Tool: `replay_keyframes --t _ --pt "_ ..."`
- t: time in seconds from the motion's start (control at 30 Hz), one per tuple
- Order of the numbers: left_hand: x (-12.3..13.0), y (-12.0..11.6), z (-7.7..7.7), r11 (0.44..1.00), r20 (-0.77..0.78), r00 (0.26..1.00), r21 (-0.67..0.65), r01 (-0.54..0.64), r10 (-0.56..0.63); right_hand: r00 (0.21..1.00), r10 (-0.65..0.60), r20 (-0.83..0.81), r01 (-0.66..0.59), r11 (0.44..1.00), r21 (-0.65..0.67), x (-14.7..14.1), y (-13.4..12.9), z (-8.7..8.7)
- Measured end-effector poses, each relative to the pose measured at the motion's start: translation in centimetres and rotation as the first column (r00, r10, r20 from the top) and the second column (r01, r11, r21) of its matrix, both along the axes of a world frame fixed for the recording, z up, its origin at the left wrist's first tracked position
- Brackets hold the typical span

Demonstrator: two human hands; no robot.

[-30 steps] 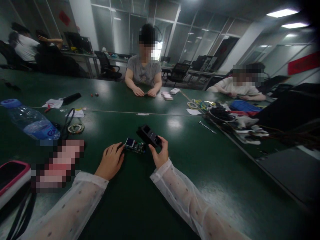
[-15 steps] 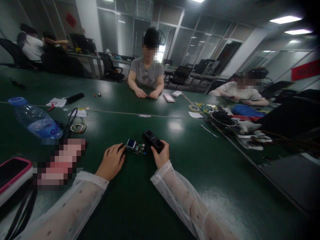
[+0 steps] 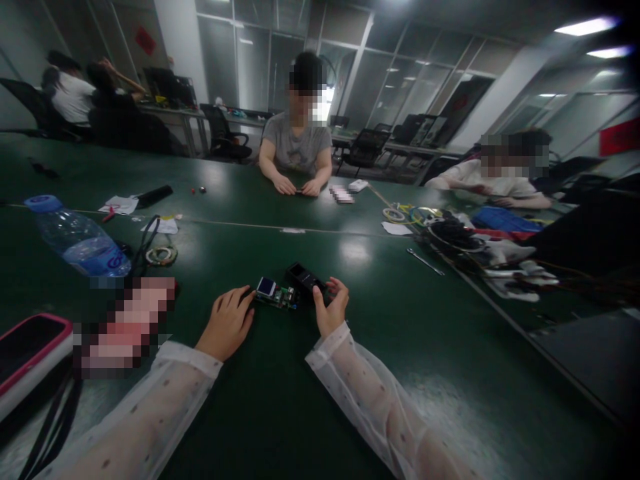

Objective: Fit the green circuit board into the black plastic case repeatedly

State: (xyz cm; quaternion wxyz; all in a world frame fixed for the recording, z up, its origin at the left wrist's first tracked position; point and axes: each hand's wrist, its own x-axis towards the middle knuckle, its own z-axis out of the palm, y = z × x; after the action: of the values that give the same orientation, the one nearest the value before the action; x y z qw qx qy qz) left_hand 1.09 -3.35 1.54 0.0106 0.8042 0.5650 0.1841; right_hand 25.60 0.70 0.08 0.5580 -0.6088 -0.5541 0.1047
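A small green circuit board [image 3: 283, 297] with a little square screen [image 3: 266, 287] lies on the green table in front of me. My left hand [image 3: 229, 323] rests palm down at its left, fingers stretched out and the fingertips at the board's edge. Just behind and right of the board is a black plastic casing [image 3: 303, 277], lying at a slant on the tabletop. At the casing's right end is my right hand [image 3: 334, 308], its thumb against the casing and its other fingers lifted apart from it. The board's right end meets or nearly meets the casing; I cannot tell which.
On the left stand a water bottle [image 3: 83, 240], a pink-edged device [image 3: 33, 353] and a coiled bracelet [image 3: 161, 255]. A wrench [image 3: 425, 262] lies to the right, before a heap of cables and tools [image 3: 470, 243]. Across the table sits a person [image 3: 297, 147].
The casing has come down flatter onto the table, and my right hand's fingers have loosened from it. My left hand stays by the board. The view has shifted slightly.
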Motion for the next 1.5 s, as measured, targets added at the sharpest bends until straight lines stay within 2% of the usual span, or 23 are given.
replay_keyframes --t 0.13,0.33,0.43,0.6,0.77,0.9,1.07,1.5 --pt "0.1 0.0 0.1 1.0 -0.001 1.0 -0.005 -0.005 0.005 0.999 -0.008 0.045 0.008 1.0 -0.002 0.0 -0.1 0.2" --pt "0.4 -0.1 0.5 1.0 -0.005 1.0 0.0 -0.02 0.02 0.979 0.021 0.201 -0.023 1.0 0.005 0.2 0.0 0.0" --pt "0.4 -0.1 0.5 1.0 -0.014 1.0 0.0 -0.019 0.019 0.976 0.036 0.214 -0.035 0.999 -0.008 0.3 0.1 -0.3" --pt "0.3 -0.1 0.5 1.0 -0.01 1.0 0.007 -0.011 0.011 0.981 0.086 0.176 -0.082 0.996 -0.029 0.5 0.2 -0.6" --pt "0.3 -0.2 0.7 1.0 -0.013 1.0 -0.014 -0.013 0.013 0.998 0.07 -0.001 -0.07 0.997 -0.013 0.4 0.0 -0.2" --pt "0.3 -0.2 0.7 1.0 0.0 1.0 -0.007 -0.009 0.009 0.971 0.234 -0.047 -0.23 0.97 0.083 -0.4 -0.9 1.3" --pt "0.3 -0.2 0.5 1.0 0.006 1.0 0.008 -0.008 0.008 0.917 0.396 0.039 -0.398 0.917 0.035 -1.3 -1.9 2.5" --pt "0.3 -0.2 0.3 1.0 0.02 1.0 0.022 -0.013 0.013 0.858 0.489 0.16 -0.49 0.871 -0.037 -1.5 -1.8 2.2"
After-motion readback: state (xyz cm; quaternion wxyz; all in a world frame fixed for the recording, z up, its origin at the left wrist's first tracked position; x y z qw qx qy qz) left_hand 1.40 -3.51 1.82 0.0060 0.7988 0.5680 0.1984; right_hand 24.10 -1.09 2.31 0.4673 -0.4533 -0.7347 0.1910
